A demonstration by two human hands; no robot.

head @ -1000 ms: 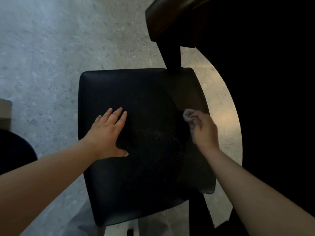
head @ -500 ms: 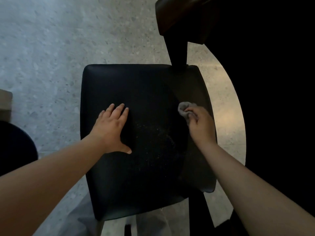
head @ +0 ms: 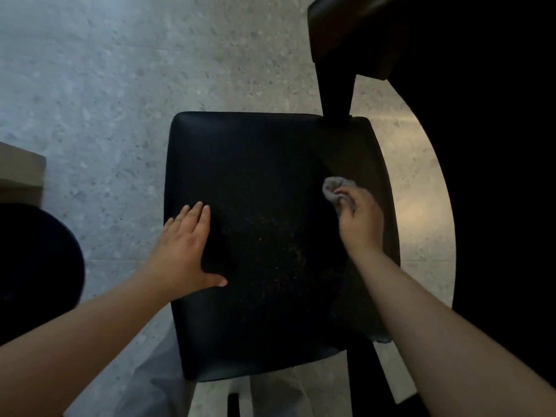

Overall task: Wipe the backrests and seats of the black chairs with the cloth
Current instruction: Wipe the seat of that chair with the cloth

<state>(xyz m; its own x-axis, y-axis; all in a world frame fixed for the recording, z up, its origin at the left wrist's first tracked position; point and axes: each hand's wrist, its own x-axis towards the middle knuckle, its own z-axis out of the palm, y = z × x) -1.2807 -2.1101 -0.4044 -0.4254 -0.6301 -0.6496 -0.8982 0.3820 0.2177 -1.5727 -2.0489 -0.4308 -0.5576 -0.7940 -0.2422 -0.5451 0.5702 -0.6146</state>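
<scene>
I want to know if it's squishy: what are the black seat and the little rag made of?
The seat looks like smooth black leather or vinyl, I cannot tell which: faint sheen, rounded padded-looking edges. The cloth in the right hand looks like soft grey fabric, since it bunches into folds.

Only one view, from a wide-angle camera worn on the head. Looks forward and steeply down, almost from straight above, onto the black chair seat, filling the middle of the frame with it. Stands very near to the seat. Takes in the left hand and the right hand, with forearms entering from the two bottom corners. Catches the backrest at the top right, and the speckled grey floor at the top and left.
</scene>
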